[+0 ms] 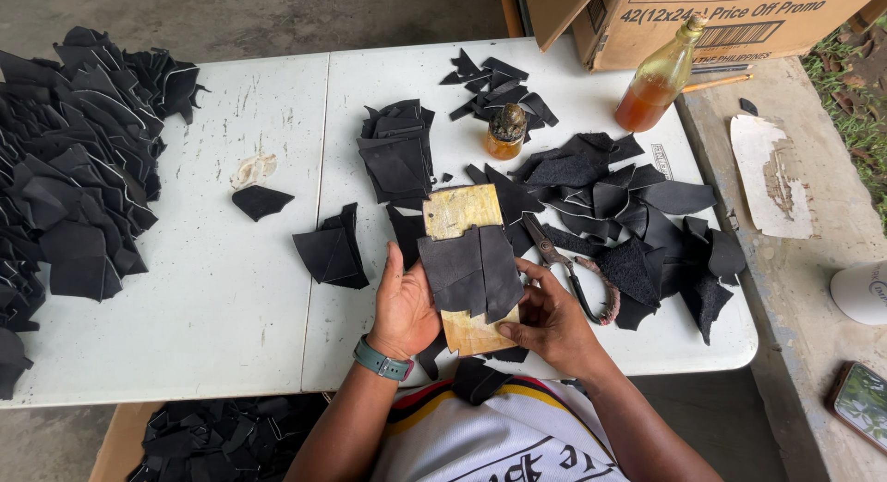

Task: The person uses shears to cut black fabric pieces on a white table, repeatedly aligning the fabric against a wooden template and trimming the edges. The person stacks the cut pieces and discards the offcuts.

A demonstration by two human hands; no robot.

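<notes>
With both hands pinching the black leather pieces [469,269] on the board [462,214] at the counter [231,288] edge, left hand [404,306] fingers should pin flat while right hand [552,323] aligns overlap.

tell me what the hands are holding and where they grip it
Both hold flat black leather pieces on a worn yellowish board: left hand at their left edge, right hand at the lower right edge.

Matt black leather pieces [471,269] lie on a glue-stained wooden board [459,211] atop a scuffed white plastic table [222,297]
</notes>
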